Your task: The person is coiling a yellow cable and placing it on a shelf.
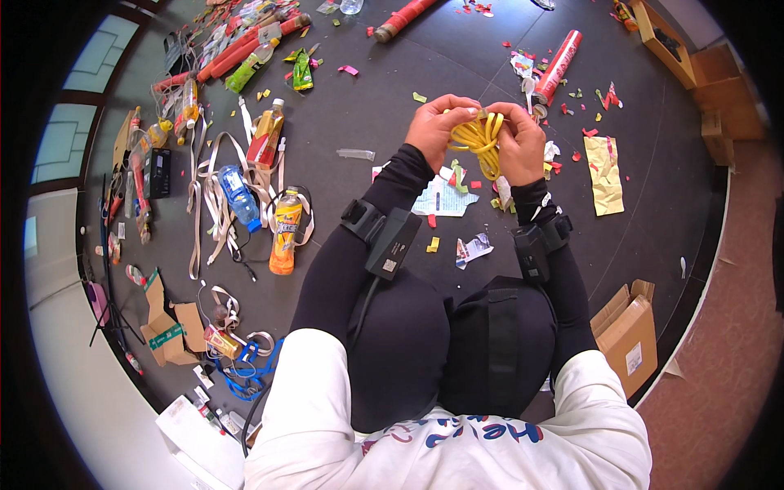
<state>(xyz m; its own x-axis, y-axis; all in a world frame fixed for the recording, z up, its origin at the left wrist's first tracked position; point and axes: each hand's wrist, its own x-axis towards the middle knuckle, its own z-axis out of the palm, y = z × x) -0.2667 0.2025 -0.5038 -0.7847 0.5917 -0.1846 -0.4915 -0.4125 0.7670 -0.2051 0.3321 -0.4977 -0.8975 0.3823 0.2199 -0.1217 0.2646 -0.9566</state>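
A bundle of yellow cord (487, 149), looped and wrapped round its middle, is held up in front of me between both hands. My left hand (437, 131) is closed on its left side, thumb and fingers pinched near the top. On the other side, my right hand (523, 145) grips the bundle, with its fingertips close to those of the left. What the fingertips pinch at the top is too small to make out. Beneath the bundle, a torn light-blue paper sheet (441, 198) lies on the dark floor among coloured scraps.
Left of me lie an orange drink bottle (286, 233), a blue-tinted bottle (238, 196), a red-labelled bottle (266, 135) and tangled white straps (196, 208). A red tube (559, 67) and yellow paper (603, 175) lie to the right. A cardboard box (629, 339) stands near my right elbow.
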